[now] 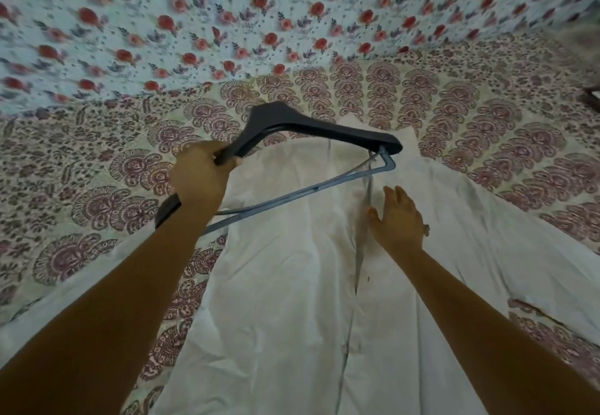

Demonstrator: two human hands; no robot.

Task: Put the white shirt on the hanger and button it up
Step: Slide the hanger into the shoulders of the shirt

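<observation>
A white shirt (285, 284) lies spread flat on the patterned bedspread, collar end far from me, its front opening running down the middle. My left hand (201, 177) is shut on a dark hanger (311, 128), gripping one shoulder arm and holding it tilted above the shirt's upper part. The hanger's thin lower bar (292, 195) slants down toward my left wrist. My right hand (397, 216) is open, fingers spread, resting flat on the shirt just right of the front opening. A ring shows on that hand.
The bedspread (97, 206) with maroon floral print covers the surface all around the shirt. A pale cloth with red roses (227, 18) rises behind it. A dark object (592, 97) peeks in at the right edge.
</observation>
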